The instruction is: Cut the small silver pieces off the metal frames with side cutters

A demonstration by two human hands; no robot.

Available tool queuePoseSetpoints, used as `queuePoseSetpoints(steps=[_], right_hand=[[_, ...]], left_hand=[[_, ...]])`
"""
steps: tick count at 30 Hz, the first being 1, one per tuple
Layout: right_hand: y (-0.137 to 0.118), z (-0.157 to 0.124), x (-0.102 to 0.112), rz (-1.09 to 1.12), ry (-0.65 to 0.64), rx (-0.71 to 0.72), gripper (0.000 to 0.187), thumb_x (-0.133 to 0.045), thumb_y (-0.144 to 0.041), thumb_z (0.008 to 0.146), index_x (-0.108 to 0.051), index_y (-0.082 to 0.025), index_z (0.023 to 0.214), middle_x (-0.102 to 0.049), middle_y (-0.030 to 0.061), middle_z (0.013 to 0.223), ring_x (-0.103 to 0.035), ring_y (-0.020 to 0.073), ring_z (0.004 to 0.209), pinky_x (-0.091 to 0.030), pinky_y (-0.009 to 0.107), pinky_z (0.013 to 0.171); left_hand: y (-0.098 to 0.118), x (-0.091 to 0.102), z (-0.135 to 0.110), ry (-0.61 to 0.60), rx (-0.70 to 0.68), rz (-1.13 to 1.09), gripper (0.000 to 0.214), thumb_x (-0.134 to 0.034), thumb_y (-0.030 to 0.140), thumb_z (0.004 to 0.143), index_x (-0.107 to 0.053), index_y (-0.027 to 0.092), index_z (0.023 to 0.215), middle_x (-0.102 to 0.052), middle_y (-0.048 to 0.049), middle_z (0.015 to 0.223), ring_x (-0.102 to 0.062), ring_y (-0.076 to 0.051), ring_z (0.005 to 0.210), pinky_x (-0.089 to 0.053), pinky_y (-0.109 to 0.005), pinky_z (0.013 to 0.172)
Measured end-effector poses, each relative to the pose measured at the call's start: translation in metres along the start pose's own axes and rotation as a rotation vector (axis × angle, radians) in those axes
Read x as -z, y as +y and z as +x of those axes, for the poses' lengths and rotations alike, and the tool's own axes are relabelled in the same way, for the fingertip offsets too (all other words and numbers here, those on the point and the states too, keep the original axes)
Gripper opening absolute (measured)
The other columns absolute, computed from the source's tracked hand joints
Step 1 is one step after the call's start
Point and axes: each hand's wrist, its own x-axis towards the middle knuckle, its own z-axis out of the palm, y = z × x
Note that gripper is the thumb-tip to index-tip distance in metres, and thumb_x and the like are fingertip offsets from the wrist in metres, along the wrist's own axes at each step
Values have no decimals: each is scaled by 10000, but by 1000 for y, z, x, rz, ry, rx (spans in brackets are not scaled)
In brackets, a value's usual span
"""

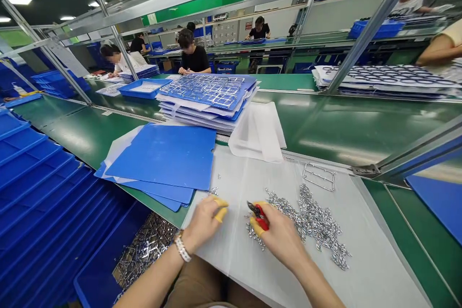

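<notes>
My left hand (204, 221) rests over a white sheet (231, 260), its thumb and finger in yellow finger cots pinched together, with nothing clearly visible between them. My right hand (277, 236) grips small red-handled snips (262, 216) beside a loose pile of small silver metal parts (310, 216). A few stray bits lie near my left fingertips. A silver metal frame piece (319, 177) lies beyond the pile on the sheet. The snips' handles are partly hidden by my right fingers.
Blue plastic sheets (160, 156) lie left of the white sheet. Beyond stands a stack of sheets bearing metal frames (207, 91). Blue bins (46, 192) line the left, one holding metal scrap (144, 250). Co-workers (193, 53) sit along a green bench (342, 125) behind metal rack uprights.
</notes>
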Motion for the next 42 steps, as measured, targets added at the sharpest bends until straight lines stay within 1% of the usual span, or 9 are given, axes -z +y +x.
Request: queuePoseSetpoints(steps=[3,5,8,11,19,26,30,36,42], right_hand=[[-26,22,-26,-50,-93,58,227,-466,-191,763,-549,-208,974,-649,39,939,-596,191,882,-408,276,732],[-41,36,-44,-106,-127,96,206,-477,-169,763,-554,-199,951,-648,45,927,-589,193,889,-393,270,734],[-55,49,-66,-152,-133,93,176,-471,-168,788,-552,-183,944,-647,78,935,-582,213,895,-378,289,745],[-58,53,-75,-176,-130,79,198,-449,-156,806,-544,-171,978,-641,100,962,-577,227,914,-368,302,754],[-44,46,-52,-149,-155,46,221,-439,-151,788,-531,-198,983,-646,38,914,-590,174,838,-358,253,676],[-34,25,-32,44,-148,7,240,-448,-149,723,-525,-213,940,-626,16,863,-570,157,764,-372,250,659],[-34,19,-29,253,-152,-37,237,-452,-170,718,-526,-218,938,-608,3,806,-552,146,709,-404,256,652],[-23,17,-32,774,-99,-75,237,-516,-241,721,-517,-217,958,-551,-13,765,-521,124,657,-435,255,616],[-15,19,-37,927,2,-105,231,-545,-255,730,-514,-214,954,-507,-26,750,-491,115,660,-420,261,627]], left_hand=[[-29,33,-10,63,68,85,176,-509,161,841,-670,196,904,-639,-46,844,-583,-168,803,-475,-306,733],[-41,45,-15,70,86,110,179,-506,157,837,-668,200,899,-622,-30,785,-571,-158,740,-468,-290,684],[-46,46,-19,49,66,138,201,-493,131,832,-657,204,921,-617,-27,788,-572,-155,744,-470,-281,683],[-44,39,-19,24,48,246,203,-488,115,829,-642,203,929,-625,-37,828,-583,-161,782,-474,-282,703],[-36,21,-7,37,67,426,129,-615,236,775,-616,208,900,-610,-67,885,-563,-229,860,-442,-346,748],[-36,19,-3,-3,58,485,141,-553,117,781,-607,203,878,-600,-62,860,-573,-213,826,-444,-331,737],[-39,19,-2,-22,39,508,202,-499,67,786,-611,202,886,-600,-62,841,-575,-206,820,-448,-330,747],[-40,22,4,3,5,517,203,-449,59,796,-599,194,780,-593,-69,804,-568,-201,765,-444,-323,701],[-32,28,9,33,-40,432,183,-404,152,870,-582,196,871,-597,-26,740,-550,-154,641,-421,-271,612]])
